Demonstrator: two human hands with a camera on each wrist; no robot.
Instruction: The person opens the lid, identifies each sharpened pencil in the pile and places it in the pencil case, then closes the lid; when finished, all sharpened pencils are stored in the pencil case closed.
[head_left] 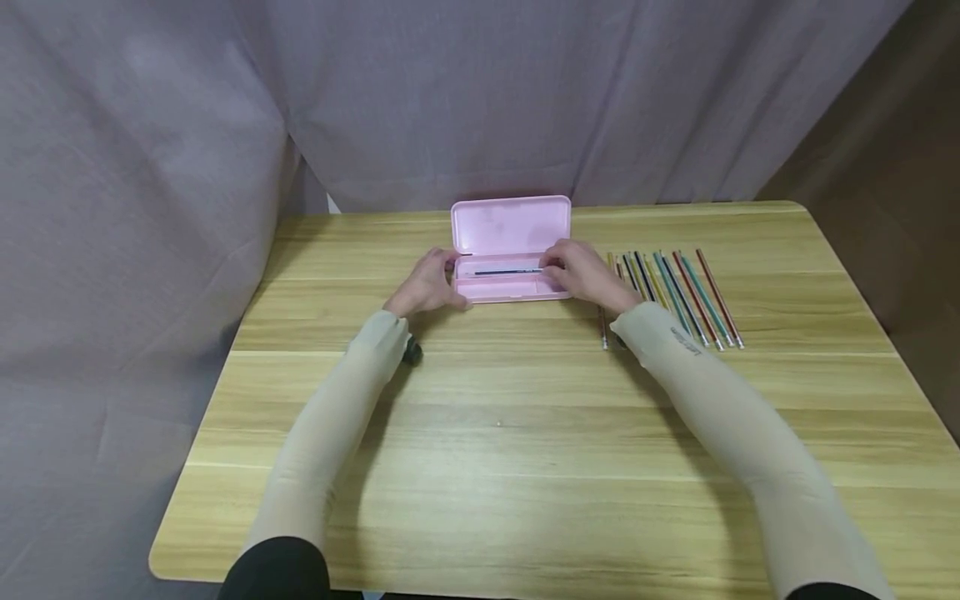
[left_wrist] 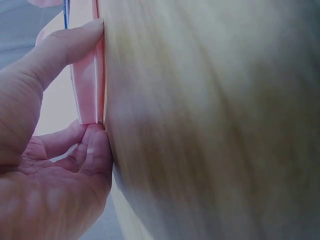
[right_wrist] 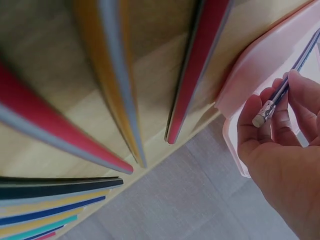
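Head view: pink pencil case (head_left: 510, 250) lying open at the 12 o'clock side of the wooden table (head_left: 525, 433), lid standing upright toward 12 o'clock so that the shallow tray is facing the person.

Left hand (head_left: 427, 283), at the tray's 9 o'clock end: bracing the case, thumb and fingertips (left_wrist: 95, 150) curled against the pink edge in the left wrist view, seemingly steadying it against sliding.

Right hand (head_left: 581, 271), at the 3 o'clock end: pinching a dark striped pencil (right_wrist: 282, 92) near its eraser tip between thumb and fingers, holding it lengthwise along the tray, running from 9 to 3 o'clock to match the long axis of the case; whether already resting on the tray floor, not discernible.

Loose pencils (head_left: 675, 296): lying side by side at 3 o'clock of the case, just beside the right wrist, tips pointing roughly toward 12 o'clock, within easy reach.

Background: grey curtain (head_left: 450, 92) hanging beyond the table.
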